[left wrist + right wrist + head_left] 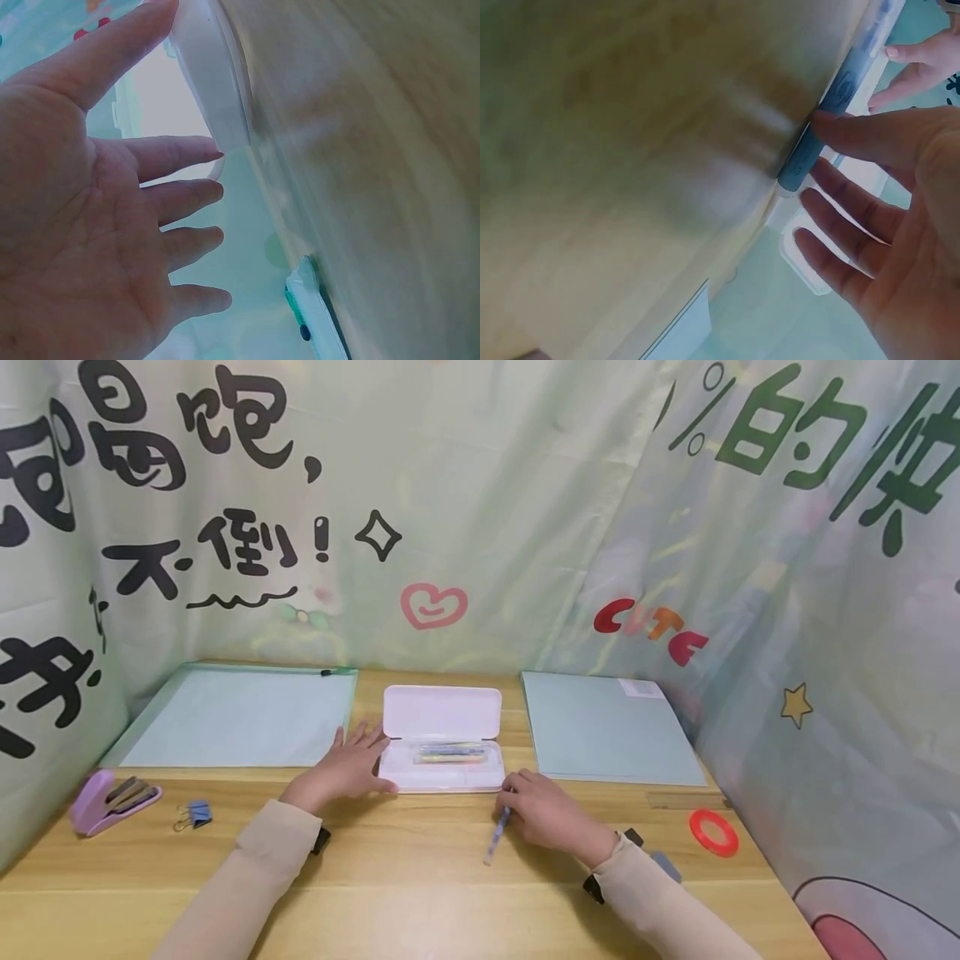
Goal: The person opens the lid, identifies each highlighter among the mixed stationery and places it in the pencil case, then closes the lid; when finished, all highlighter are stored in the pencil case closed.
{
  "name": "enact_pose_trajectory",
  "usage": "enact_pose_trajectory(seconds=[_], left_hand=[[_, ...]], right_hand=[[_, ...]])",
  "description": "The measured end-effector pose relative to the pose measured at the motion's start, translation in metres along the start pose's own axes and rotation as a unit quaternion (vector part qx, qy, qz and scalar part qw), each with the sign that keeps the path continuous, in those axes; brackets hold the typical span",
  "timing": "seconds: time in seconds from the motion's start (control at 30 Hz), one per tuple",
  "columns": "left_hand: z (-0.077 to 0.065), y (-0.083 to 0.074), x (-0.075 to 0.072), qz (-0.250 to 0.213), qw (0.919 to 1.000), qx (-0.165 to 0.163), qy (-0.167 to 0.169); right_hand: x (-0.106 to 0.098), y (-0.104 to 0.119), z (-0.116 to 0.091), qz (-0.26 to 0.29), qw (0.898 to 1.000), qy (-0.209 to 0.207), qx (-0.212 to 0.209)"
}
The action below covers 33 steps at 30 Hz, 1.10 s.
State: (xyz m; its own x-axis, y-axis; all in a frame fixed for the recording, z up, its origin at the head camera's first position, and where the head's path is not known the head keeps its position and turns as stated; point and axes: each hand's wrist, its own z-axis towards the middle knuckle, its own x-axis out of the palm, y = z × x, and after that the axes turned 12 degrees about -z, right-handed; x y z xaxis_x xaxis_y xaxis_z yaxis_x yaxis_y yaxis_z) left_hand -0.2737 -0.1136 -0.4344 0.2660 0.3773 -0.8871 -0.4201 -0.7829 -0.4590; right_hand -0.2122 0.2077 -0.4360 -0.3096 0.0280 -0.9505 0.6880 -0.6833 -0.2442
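Observation:
An open white pencil case (441,783) lies on the table with its lid raised at the back. Several slim pens (450,752) rest inside it. My left hand (345,768) is at the case's left side, fingers straight and spread, the thumb touching its front left corner. In the left wrist view, the palm of the left hand (82,217) shows beside the white case (210,67). Near the front right corner, my right hand (543,810) pinches a blue patterned pen (497,839). The right wrist view shows the thumb of my right hand (900,195) against the pen (844,90).
Pale blue sheets or folders lie left (247,718) and right (607,727); a small green-and-black cutter (337,672) tops the left one. An open purple case with metal tools (90,806), blue binder clips (198,814), a ruler (675,801), a red ring (696,837) and a grey-blue block (666,866) lie about.

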Motion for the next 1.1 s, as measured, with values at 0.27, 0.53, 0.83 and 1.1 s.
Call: enact_pose_trajectory(seconds=[0.27,0.53,0.83,1.1], left_hand=[[0.002,0.003,0.002,-0.003,1.0,-0.004,-0.002],[0.0,0.001,0.0,-0.008,1.0,-0.004,-0.001],[-0.001,0.001,0.001,0.002,1.0,-0.004,0.0],[-0.002,-0.002,-0.001,0.003,1.0,-0.008,-0.004]], right_hand=[[0.001,-0.001,0.01,-0.028,0.999,-0.017,-0.001],[-0.007,-0.004,0.044,-0.056,0.996,-0.047,0.046],[0.004,-0.013,0.088,-0.084,0.994,-0.022,0.07],[0.01,-0.011,0.096,-0.083,0.994,0.0,0.068]])
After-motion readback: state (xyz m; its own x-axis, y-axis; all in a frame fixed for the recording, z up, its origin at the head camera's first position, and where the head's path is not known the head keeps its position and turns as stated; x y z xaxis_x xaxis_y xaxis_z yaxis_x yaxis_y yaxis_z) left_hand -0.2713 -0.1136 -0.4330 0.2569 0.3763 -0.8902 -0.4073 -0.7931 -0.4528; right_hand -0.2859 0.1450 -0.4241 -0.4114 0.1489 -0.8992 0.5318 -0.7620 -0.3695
